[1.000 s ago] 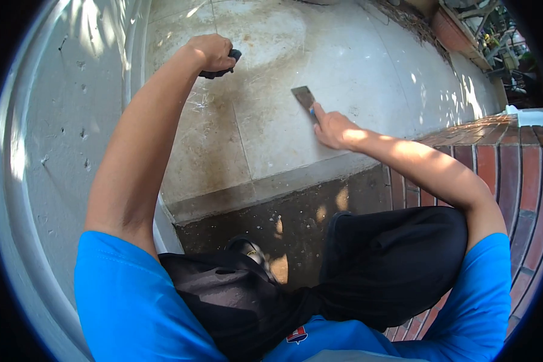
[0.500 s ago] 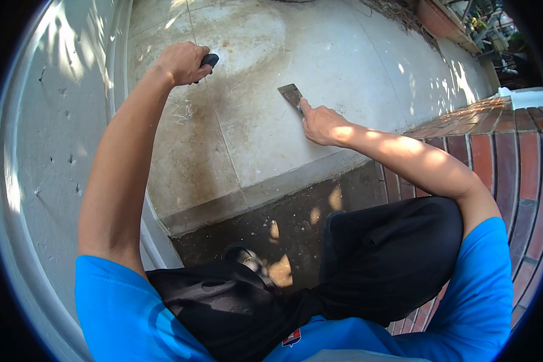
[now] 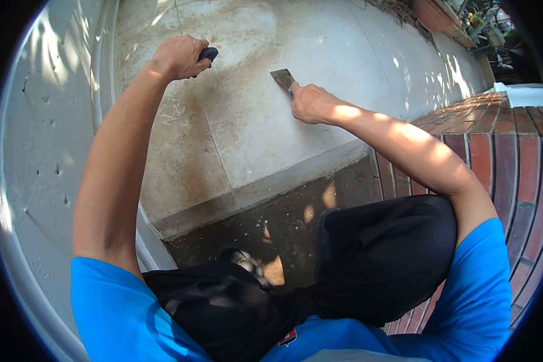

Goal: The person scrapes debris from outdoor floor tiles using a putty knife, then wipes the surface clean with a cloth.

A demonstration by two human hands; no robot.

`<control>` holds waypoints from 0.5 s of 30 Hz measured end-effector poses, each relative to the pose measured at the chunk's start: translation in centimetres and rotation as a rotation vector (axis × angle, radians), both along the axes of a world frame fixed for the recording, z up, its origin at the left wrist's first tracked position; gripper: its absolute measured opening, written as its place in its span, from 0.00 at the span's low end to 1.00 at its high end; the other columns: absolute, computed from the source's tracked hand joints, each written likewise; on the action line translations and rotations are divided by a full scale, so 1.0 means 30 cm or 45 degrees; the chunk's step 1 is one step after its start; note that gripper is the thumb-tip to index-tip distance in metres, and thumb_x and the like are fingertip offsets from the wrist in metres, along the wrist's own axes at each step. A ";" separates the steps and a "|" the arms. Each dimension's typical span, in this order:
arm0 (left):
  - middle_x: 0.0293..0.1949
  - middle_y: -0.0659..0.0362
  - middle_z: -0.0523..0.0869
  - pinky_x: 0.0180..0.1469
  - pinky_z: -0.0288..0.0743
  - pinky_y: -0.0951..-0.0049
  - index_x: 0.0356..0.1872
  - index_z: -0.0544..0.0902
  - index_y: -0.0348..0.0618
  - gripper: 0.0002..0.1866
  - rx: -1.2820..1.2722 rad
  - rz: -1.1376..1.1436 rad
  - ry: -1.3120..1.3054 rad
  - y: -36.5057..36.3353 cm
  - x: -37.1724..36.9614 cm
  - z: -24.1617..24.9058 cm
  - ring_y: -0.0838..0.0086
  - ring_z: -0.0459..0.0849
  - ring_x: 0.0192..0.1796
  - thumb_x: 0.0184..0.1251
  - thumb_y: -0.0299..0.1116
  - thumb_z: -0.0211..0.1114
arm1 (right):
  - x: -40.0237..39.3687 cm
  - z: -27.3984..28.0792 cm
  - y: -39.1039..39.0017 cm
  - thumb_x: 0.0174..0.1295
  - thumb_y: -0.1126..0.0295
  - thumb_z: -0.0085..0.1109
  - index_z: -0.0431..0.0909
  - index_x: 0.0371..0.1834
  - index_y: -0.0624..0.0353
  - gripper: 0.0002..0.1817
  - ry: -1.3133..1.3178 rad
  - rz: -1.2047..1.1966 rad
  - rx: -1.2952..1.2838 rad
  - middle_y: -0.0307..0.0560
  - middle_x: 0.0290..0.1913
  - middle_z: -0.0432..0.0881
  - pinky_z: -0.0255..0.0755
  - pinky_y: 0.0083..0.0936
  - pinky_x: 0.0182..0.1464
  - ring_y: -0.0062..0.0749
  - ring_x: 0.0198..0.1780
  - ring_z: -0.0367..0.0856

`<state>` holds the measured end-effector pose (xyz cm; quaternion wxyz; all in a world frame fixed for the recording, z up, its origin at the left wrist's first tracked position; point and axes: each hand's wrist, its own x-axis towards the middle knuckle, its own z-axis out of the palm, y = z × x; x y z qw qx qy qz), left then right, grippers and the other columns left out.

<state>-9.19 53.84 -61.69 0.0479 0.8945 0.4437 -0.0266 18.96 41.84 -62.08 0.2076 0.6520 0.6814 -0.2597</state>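
Observation:
My right hand (image 3: 312, 104) is closed around a putty knife (image 3: 282, 78), whose flat, stained metal blade points up and left over the pale floor tiles (image 3: 247, 142). A bit of blue shows on the tool by my fingers. Farther left, my left hand (image 3: 180, 57) grips a rounded black object (image 3: 209, 54) that looks like a handle; whatever lies beneath it is hidden by the fist. Brown stains spread over the tiles around and below this hand. Pale scratch marks (image 3: 174, 113) show just under it.
A grey wall (image 3: 48, 151) with small holes rises on the left. To the right stands a low brick wall (image 3: 495, 151). The tiled step ends at a raised edge (image 3: 265, 187) above dark ground (image 3: 289, 232). A terracotta planter (image 3: 434, 19) sits at the upper right.
My right hand and the putty knife have moved up and slightly left over the tiles. My left hand stays nearly in place on the black object. The view has shifted a little.

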 end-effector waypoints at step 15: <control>0.33 0.45 0.87 0.46 0.79 0.51 0.45 0.84 0.42 0.17 -0.022 -0.022 0.029 0.000 0.018 -0.004 0.47 0.86 0.41 0.66 0.44 0.63 | -0.052 0.063 0.024 0.65 0.73 0.49 0.72 0.58 0.74 0.20 -0.063 -0.021 0.029 0.68 0.55 0.83 0.78 0.45 0.59 0.59 0.58 0.83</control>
